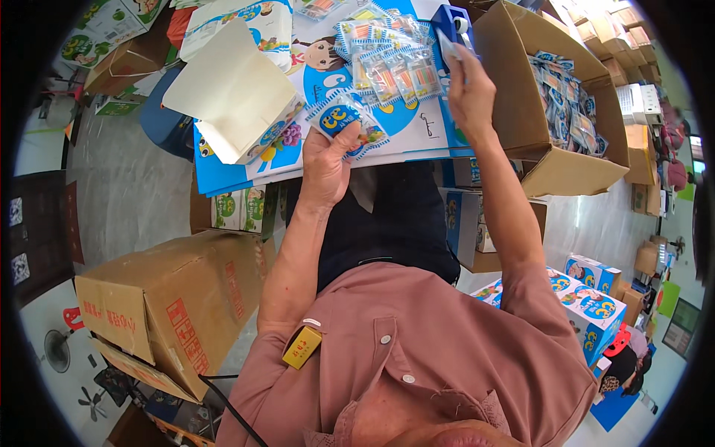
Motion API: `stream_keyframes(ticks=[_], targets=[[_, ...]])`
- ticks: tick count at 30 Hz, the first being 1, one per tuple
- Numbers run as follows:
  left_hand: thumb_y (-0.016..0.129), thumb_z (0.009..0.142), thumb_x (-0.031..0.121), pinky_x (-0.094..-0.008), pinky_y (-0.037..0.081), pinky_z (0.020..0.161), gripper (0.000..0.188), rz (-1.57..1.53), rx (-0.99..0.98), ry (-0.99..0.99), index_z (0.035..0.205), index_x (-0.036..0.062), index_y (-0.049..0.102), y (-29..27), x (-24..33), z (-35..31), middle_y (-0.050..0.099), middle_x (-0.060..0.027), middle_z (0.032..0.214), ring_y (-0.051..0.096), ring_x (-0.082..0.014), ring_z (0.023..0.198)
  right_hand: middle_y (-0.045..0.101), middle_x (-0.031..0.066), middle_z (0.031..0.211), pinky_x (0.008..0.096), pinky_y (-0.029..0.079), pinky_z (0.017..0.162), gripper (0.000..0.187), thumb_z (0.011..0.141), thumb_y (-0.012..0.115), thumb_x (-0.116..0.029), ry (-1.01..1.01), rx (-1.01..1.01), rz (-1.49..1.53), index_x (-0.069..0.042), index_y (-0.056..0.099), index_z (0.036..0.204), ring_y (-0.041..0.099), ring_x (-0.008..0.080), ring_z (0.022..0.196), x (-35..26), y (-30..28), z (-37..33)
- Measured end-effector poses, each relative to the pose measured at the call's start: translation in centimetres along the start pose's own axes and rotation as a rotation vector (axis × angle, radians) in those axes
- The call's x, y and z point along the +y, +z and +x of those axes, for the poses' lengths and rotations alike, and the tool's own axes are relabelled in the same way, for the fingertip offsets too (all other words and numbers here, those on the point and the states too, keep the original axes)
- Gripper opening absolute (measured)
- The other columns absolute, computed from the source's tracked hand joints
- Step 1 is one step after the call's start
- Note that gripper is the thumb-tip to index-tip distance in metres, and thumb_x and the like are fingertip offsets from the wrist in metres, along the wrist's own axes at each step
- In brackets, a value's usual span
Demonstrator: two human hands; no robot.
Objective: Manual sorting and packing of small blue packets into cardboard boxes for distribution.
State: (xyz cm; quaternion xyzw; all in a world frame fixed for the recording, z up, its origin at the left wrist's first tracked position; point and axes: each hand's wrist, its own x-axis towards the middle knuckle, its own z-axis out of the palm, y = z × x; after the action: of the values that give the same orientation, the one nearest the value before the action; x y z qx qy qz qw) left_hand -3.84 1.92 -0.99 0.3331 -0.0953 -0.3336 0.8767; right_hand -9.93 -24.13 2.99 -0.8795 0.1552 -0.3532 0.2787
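Note:
My left hand (328,167) is closed on a blue-and-white candy packet (346,123), its thumb lying across the front. Left of it, an open white carton (234,89) rests on the table with its flaps raised. My right hand (471,93) reaches to the far right of the table, fingers pinched on a pale, translucent strip (448,51) that looks like tape. Just beyond those fingers stands a dark blue tape dispenser (456,28). Between my hands, several clear-fronted packets (395,74) with coloured sticks lie in overlapping rows.
A large cardboard box (506,97) at the right holds many packets (566,100). Printed blue-and-white sheets (417,138) cover the tabletop. A big brown carton (179,298) sits at the lower left, and printed boxes (588,302) are stacked at the lower right.

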Motion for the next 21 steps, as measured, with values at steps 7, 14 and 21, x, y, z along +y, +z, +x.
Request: stream_keyframes(ticks=[7, 14, 21], targets=[[0.072, 0.092, -0.007, -0.03, 0.057, 0.093, 0.044, 0.294, -0.083, 0.016, 0.132, 0.0023, 0.058, 3.5, -0.1, 0.4, 0.068, -0.005, 0.118, 0.068, -0.0132, 0.104, 0.072, 0.0061, 0.1, 0.0255, 0.053, 0.076, 0.029, 0.105, 0.061, -0.02, 0.322, -0.458, 0.58, 0.003, 0.07, 0.12, 0.065, 0.0097, 0.09, -6.3, -1.8, -3.2], [0.075, 0.091, -0.004, -0.0306, 0.059, 0.09, 0.04, 0.272, 0.127, 0.289, 0.128, 0.0027, 0.061, 3.7, -0.2, 0.5, 0.069, -0.0069, 0.115, 0.069, -0.0144, 0.105, 0.072, 0.0149, 0.104, 0.0315, 0.056, 0.077, 0.038, 0.1, 0.068, -0.028, -0.014, -0.082, -0.373, 0.003, 0.07, 0.122, 0.069, 0.0155, 0.09, -0.1, 1.3, -1.7], [0.075, 0.093, -0.001, -0.03, 0.058, 0.092, 0.042, 0.063, 0.036, -0.039, 0.131, 0.0052, 0.06, 0.1, -0.4, 0.8, 0.071, -0.0071, 0.115, 0.068, -0.0154, 0.107, 0.073, 0.0156, 0.102, 0.0333, 0.056, 0.082, 0.031, 0.097, 0.068, -0.02, 0.218, -0.185, -0.074, 0.002, 0.071, 0.12, 0.069, 0.0159, 0.093, -1.5, 0.3, -1.9]])
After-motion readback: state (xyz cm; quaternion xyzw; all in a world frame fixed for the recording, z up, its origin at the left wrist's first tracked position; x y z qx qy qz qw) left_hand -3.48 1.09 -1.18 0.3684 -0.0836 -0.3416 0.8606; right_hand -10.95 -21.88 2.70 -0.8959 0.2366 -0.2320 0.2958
